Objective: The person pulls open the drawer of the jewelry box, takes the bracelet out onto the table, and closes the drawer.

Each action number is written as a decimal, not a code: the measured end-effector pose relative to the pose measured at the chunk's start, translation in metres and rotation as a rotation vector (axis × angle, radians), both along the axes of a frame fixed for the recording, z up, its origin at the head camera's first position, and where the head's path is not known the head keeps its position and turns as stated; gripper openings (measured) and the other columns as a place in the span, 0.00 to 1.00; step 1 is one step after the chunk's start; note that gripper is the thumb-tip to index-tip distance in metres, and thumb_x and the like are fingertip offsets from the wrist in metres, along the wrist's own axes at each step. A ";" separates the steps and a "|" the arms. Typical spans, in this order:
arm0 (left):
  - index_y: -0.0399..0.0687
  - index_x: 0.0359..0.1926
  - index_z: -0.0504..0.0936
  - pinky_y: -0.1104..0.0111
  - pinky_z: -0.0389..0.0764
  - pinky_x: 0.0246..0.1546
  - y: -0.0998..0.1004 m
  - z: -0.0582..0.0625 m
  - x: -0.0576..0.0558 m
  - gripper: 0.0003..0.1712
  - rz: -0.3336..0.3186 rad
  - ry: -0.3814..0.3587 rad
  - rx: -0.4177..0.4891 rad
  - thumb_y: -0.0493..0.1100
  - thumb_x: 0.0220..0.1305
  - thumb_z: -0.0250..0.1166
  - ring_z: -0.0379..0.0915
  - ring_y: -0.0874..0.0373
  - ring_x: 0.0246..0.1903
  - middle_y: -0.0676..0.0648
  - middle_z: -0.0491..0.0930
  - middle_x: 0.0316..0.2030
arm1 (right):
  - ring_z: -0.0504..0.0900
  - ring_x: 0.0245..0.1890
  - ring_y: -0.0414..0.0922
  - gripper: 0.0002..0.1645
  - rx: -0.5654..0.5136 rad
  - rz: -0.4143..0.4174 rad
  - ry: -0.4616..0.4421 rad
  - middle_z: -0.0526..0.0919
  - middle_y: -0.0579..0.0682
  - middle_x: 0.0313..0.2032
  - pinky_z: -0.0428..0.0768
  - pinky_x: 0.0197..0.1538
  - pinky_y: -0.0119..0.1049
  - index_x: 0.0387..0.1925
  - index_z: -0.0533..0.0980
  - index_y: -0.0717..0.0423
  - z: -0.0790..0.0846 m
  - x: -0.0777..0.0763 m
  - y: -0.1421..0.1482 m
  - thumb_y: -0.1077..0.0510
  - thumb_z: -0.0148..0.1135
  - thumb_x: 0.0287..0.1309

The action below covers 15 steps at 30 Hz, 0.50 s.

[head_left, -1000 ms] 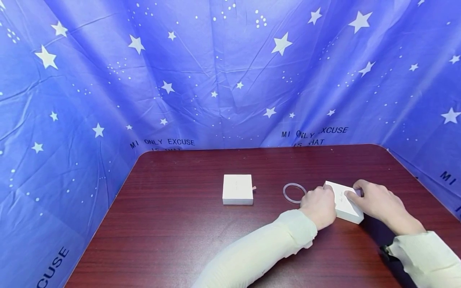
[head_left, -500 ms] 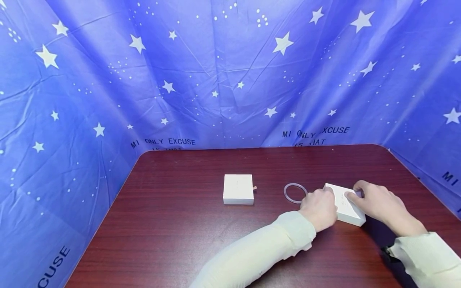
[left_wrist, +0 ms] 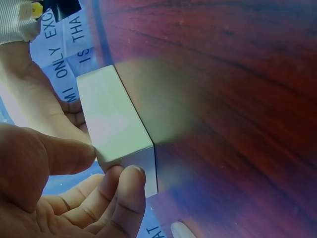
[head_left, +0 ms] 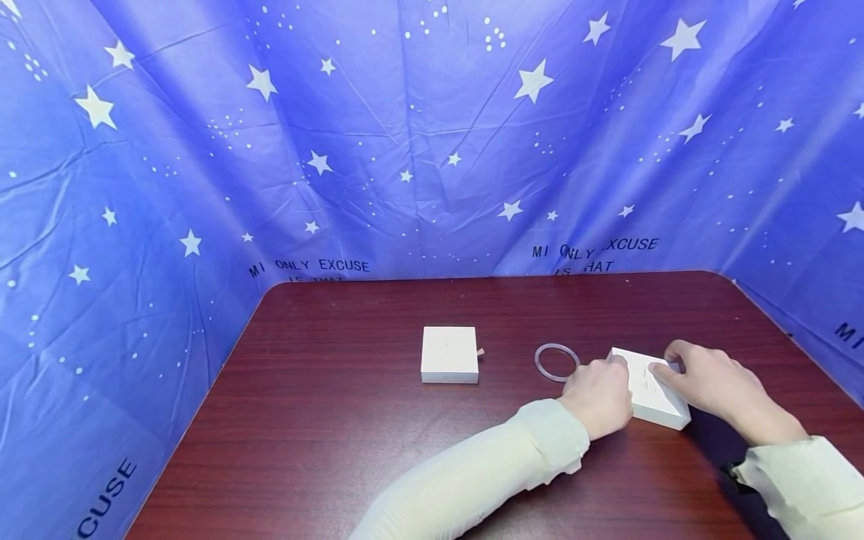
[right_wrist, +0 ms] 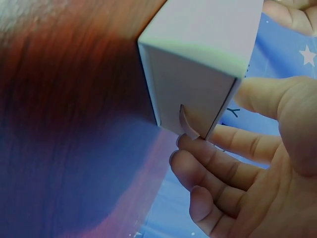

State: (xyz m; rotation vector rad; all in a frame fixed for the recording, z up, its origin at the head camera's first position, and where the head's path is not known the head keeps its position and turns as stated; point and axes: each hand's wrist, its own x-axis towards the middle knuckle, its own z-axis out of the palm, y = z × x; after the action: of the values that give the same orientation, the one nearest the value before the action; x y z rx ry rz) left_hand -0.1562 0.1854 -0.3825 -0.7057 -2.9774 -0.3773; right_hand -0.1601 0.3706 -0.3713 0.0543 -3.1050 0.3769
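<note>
At the table's right side, a flat white box (head_left: 653, 397) with faint lettering on its lid lies between both hands, turned at an angle. My left hand (head_left: 599, 397) grips its left side; in the left wrist view the thumb presses near an edge and the fingers curl against the end face. My right hand (head_left: 725, 386) holds the other side, thumb on the lid. A small ribbon tab (right_wrist: 186, 124) sticks out of that end, right at the right fingertips. A pale purple ring-shaped bangle (head_left: 540, 365) lies just left of the left hand, partly hidden by it.
A second white box (head_left: 448, 352), with a small pinkish tab (head_left: 481, 352) on its right side, sits near the middle of the dark red wooden table (head_left: 324, 420). Blue star-printed cloth (head_left: 418, 135) hangs behind and beside the table.
The gripped box has turned slightly, its near right corner shifting toward the person and rightward. Both hands stay on it. The whole view has drifted a little; bangle and second box stay put.
</note>
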 end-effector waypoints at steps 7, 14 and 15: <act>0.59 0.32 0.71 0.70 0.71 0.18 -0.004 -0.001 0.001 0.13 -0.036 0.032 -0.007 0.55 0.56 0.67 0.75 0.62 0.21 0.59 0.76 0.24 | 0.72 0.25 0.50 0.24 0.000 0.009 0.009 0.74 0.49 0.25 0.63 0.21 0.42 0.35 0.75 0.55 0.000 0.002 -0.001 0.37 0.57 0.59; 0.59 0.32 0.71 0.71 0.70 0.19 -0.006 0.000 0.003 0.13 -0.065 0.038 -0.021 0.54 0.56 0.67 0.74 0.64 0.21 0.59 0.76 0.22 | 0.71 0.25 0.48 0.22 0.004 0.029 0.014 0.73 0.47 0.24 0.63 0.21 0.41 0.33 0.75 0.54 -0.001 0.003 -0.001 0.39 0.59 0.58; 0.59 0.32 0.71 0.72 0.70 0.19 -0.007 0.000 0.003 0.13 -0.067 0.036 -0.022 0.55 0.56 0.67 0.74 0.64 0.22 0.59 0.76 0.22 | 0.71 0.25 0.48 0.22 0.004 0.033 0.013 0.72 0.47 0.24 0.63 0.21 0.42 0.33 0.74 0.54 0.000 0.003 -0.001 0.39 0.59 0.58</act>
State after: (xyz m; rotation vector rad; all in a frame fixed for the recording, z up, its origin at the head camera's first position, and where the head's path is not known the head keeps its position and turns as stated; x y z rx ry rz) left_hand -0.1528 0.1789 -0.3822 -0.8080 -2.9344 -0.3325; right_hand -0.1573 0.3694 -0.3716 0.1078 -3.0952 0.3688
